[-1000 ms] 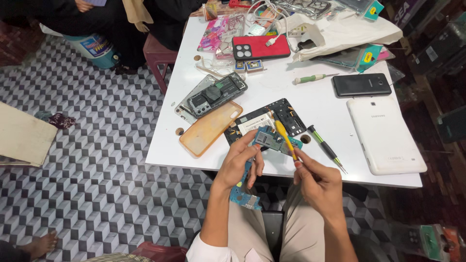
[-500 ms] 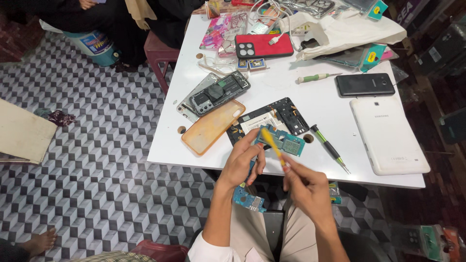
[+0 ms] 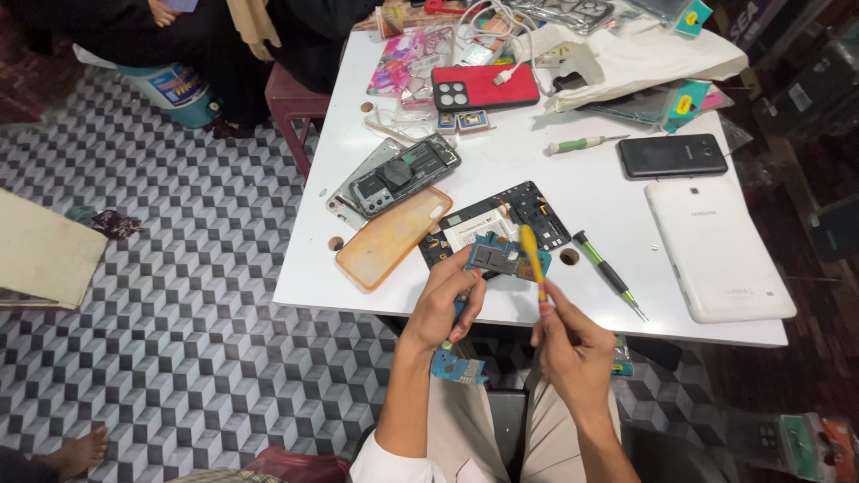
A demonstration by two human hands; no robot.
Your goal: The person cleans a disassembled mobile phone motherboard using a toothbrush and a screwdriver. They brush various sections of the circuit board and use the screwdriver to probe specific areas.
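Here the left hand (image 3: 445,309) pinches a small blue-green circuit board (image 3: 497,258) by its left end, fingers closed on it, and holds it just above the near edge of the white desk (image 3: 537,161). The right hand (image 3: 573,344) is closed around the lower end of a yellow tool (image 3: 532,258), whose upper end lies across the board's right side. Both hands hang over the person's lap, just off the near edge.

Behind the board, an opened black tablet shell (image 3: 528,210) lies flat on the desk. Just to its left sits an orange phone case (image 3: 391,238), angled toward the near left corner, and beyond that an opened phone (image 3: 404,175) with its insides showing. A green-handled screwdriver (image 3: 607,273) lies just right of the shell, pointing toward the near edge. A white tablet back (image 3: 716,246) fills the near right corner, with a black phone (image 3: 672,156) behind it. A second screwdriver (image 3: 582,143) lies left of that phone. A red phone case (image 3: 485,87) rests near the far edge amid cables. Another blue board (image 3: 458,366) sits below the desk edge, under the left hand, on the lap.
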